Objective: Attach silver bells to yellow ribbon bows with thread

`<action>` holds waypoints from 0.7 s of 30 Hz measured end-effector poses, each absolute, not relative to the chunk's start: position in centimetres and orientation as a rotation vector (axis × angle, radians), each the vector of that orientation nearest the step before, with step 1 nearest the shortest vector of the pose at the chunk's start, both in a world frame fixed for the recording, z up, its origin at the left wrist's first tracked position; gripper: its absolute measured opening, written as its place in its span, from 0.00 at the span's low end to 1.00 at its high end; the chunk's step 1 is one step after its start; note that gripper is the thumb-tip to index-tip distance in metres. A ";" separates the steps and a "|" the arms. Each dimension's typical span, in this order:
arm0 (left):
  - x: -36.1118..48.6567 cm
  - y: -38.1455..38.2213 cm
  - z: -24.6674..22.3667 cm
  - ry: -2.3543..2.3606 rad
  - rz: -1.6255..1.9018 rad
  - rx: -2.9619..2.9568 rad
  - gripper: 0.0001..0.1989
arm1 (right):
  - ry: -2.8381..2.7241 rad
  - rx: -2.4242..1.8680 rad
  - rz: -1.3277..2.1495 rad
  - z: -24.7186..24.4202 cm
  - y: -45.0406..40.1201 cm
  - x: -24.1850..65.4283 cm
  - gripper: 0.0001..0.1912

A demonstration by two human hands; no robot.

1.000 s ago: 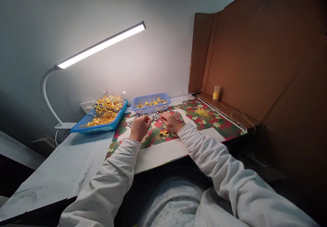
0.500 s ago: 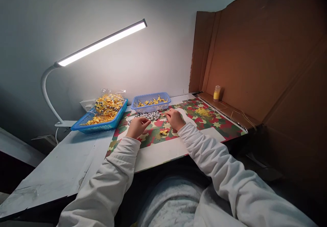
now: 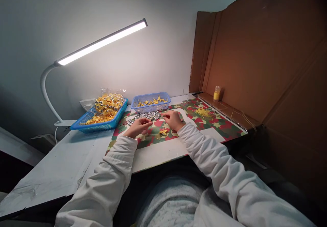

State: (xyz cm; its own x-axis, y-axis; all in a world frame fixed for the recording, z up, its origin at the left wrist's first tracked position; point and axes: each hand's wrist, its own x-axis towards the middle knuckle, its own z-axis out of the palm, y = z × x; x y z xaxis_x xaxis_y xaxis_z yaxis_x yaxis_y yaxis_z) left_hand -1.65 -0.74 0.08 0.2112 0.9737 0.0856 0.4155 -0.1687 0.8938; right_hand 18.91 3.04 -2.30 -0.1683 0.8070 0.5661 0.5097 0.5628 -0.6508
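My left hand (image 3: 138, 127) is in a pinch over the patterned mat, fingertips pointing right. Whatever lies between its fingertips is too small to make out. Facing it, my right hand (image 3: 173, 120) pinches a thin thread, which runs down toward a small yellow flower-like piece (image 3: 164, 132) with a dark middle. A narrow gap separates the two sets of fingertips. Just beyond them lies a pile of shiny silver beads (image 3: 149, 115), partly hidden by my left hand.
Behind the beads, a small blue basket (image 3: 150, 108) holds yellow pieces. A larger blue basket (image 3: 99, 127) at left is heaped with yellow pieces and clear plastic. Yellow threads (image 3: 204, 112) lie on the mat (image 3: 217, 122). A small bottle (image 3: 217, 93), cardboard wall (image 3: 245, 56) and lamp (image 3: 102, 43) surround the table.
My left hand has shifted slightly and turned, its pinched fingertips now nearer my right hand. The right fingertips have moved slightly left; the yellow piece stays about where it was.
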 end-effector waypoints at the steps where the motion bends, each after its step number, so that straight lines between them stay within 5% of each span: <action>1: -1.5 -0.8 0.0 1.332 0.945 1.747 0.24 | -1.781 -1.058 0.474 -2.3 2.9 18.7 0.07; 5: -0.8 -0.9 0.0 1.372 1.091 1.773 0.24 | -1.609 -0.997 0.757 -2.2 2.3 18.0 0.03; 12: 0.2 -0.9 -0.3 1.315 1.236 1.826 0.23 | -1.379 -0.902 1.134 -1.8 1.6 17.4 0.13; 21: 1.0 -1.0 -0.8 1.171 1.369 1.797 0.18 | -1.161 -0.854 1.232 -1.2 1.1 16.8 0.08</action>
State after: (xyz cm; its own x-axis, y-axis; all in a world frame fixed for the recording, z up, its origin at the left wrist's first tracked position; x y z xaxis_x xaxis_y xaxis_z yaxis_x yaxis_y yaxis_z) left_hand 0.98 -1.03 -0.76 0.0838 0.8962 0.4356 0.2915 -0.4401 0.8493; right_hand 16.77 1.12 -1.20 -0.0518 0.9796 0.1942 -0.2514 0.1754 -0.9519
